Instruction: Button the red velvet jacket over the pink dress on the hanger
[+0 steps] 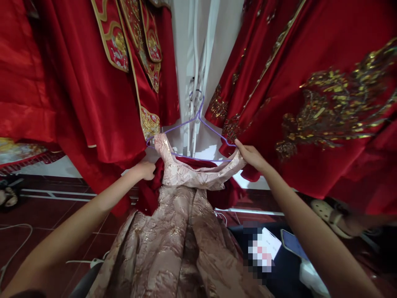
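The pale pink brocade dress (182,207) hangs centre on a purple wire hanger (192,124). The right hand (251,155) pinches its right strap; the left hand (145,169) grips dark red velvet fabric (149,194) (steadying it) beside red embroidered robes (310,82).

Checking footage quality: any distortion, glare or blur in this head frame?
Head view: strong wide-angle bending at the edges, stretching both forearms; satin sheen on the red robes; pink dress, purple hanger, left hand and right hand sharp; one pixelated patch lower right.

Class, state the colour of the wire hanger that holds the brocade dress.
The hanger is purple, clearest in the head view.
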### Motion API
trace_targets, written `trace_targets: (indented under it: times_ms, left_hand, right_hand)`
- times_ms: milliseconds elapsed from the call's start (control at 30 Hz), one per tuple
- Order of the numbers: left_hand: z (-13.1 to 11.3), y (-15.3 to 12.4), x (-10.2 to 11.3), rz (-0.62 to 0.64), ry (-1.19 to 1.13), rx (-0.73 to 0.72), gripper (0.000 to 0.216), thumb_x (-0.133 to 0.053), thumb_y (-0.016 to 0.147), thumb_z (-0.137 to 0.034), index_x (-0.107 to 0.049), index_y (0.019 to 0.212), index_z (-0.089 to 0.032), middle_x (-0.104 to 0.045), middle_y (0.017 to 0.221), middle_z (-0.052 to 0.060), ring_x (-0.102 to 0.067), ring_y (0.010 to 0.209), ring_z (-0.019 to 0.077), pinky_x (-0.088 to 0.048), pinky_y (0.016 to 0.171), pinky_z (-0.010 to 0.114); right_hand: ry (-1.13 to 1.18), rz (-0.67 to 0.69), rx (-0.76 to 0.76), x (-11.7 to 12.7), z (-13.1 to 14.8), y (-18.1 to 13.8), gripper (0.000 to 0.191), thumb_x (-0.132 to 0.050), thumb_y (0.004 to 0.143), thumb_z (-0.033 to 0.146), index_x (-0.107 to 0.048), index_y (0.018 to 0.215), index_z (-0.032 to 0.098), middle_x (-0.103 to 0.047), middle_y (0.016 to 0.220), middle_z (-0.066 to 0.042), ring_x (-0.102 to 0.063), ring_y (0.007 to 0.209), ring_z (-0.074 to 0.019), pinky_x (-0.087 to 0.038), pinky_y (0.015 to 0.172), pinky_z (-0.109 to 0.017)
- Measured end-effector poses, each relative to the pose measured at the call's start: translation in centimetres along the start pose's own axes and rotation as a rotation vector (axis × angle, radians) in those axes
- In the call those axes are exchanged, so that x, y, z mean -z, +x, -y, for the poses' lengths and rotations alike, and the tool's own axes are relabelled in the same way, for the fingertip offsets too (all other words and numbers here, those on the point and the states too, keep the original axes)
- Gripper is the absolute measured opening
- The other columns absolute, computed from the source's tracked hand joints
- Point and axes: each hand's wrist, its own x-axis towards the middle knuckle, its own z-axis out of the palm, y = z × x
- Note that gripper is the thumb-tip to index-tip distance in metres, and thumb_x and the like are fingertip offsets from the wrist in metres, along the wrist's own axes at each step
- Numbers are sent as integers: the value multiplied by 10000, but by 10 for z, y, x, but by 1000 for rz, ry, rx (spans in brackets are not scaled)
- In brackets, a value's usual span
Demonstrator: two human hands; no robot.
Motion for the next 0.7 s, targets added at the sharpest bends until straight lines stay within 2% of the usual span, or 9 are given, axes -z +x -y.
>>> trace_targets:
  times_ms: [67,133,200,267,333,433,533,633,700]
  left_hand:
    - [-18,-5,21,-123,71,-124,124,-577,702,-257,-597,609,-176,-639,663,73,-632,779,236,-462,757,326]
    - [-32,-4,40,-352,67,-339,207,-481,814,-299,-652,770,-189,-657,751,54,-619,757,184,-460,772,299]
    - [-38,6,54,-637,15,-480,274,-415,875,-302,-634,993,-186,-659,931,66,-606,868,179,-450,843,304]
    - [-34,22,58,-806,8,-522,359,-395,903,-331,-547,1179,-158,-614,1096,104,-564,1010,209,-424,922,349]
    - [-24,38,56,-777,52,-520,422,-381,916,-384,-509,1229,-132,-596,1127,128,-543,1051,238,-412,939,386]
    - [-7,50,51,-645,63,-546,418,-337,930,-431,-604,1085,-150,-647,1004,102,-586,960,226,-437,877,340]
    - [8,48,48,-660,-44,-571,431,-341,923,-461,-664,986,-183,-691,947,55,-623,873,200,-451,804,270]
    - [26,41,39,-718,-131,-470,437,-376,899,-473,-692,972,-180,-717,911,44,-641,822,200,-455,765,248]
    - [41,36,26,-674,-120,-368,433,-384,884,-461,-703,913,-169,-721,823,57,-637,747,196,-456,723,250]
  right_hand:
    - [-8,-164,10,-6,-1,-5,675,-315,771,784,-410,451,197,-431,442,-6,-419,470,-132,-302,482,-268]
    - [-13,-287,32,-11,0,-9,663,-323,778,772,-321,438,202,-333,424,12,-351,458,-112,-252,475,-268]
    - [5,-370,34,-15,0,-12,659,-303,798,756,-293,437,205,-290,419,17,-323,454,-107,-236,480,-272]
    - [20,-427,18,-19,-1,-14,655,-279,816,742,-296,436,209,-286,414,16,-323,451,-111,-235,488,-279]
    - [36,-476,-15,-21,-4,-15,651,-263,826,734,-302,436,214,-302,407,12,-329,449,-118,-238,497,-288]
    - [93,-563,-122,-27,-14,-16,641,-258,827,732,-298,438,224,-314,402,7,-332,445,-127,-236,496,-301]
    - [205,-640,-252,-39,-28,-22,633,-248,830,728,-307,444,230,-338,408,3,-339,438,-133,-242,485,-307]
    - [272,-660,-295,-54,-40,-38,620,-272,831,717,-322,452,229,-361,418,7,-356,442,-135,-261,489,-305]
    - [278,-656,-277,-62,-44,-51,605,-290,843,692,-334,459,227,-370,418,10,-369,447,-138,-277,506,-306]
